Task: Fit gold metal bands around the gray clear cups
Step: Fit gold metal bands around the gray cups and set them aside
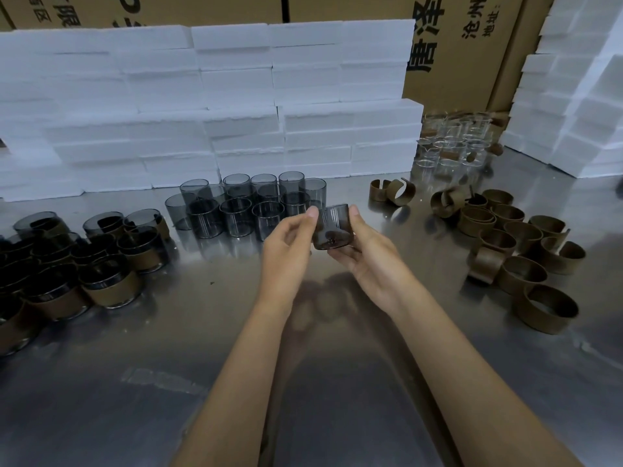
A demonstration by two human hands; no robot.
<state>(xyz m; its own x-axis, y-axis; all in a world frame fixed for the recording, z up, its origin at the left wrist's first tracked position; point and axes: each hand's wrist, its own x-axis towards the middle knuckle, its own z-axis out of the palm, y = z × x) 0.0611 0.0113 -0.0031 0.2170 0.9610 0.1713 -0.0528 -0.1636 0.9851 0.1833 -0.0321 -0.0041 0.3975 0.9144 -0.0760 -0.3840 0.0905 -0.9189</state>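
Note:
A bare gray clear cup [332,229] is held above the middle of the steel table [209,332], tilted with its base toward me. My right hand [365,254] cradles it from below and the right, thumb on its rim. My left hand [290,244] touches the cup's left side with thumb and fingertips. Behind the cup stand several bare gray cups [246,203]. Loose gold metal bands [519,251] lie in a pile at the right. Banded gray cups [111,284] crowd the left edge.
Stacked white foam blocks [236,106] wall off the back, with more foam [580,96] at the right. Clear glass cups [451,146] stand at the back right. Cardboard boxes [465,45] rise behind. Two gold bands [392,193] lie apart near the middle.

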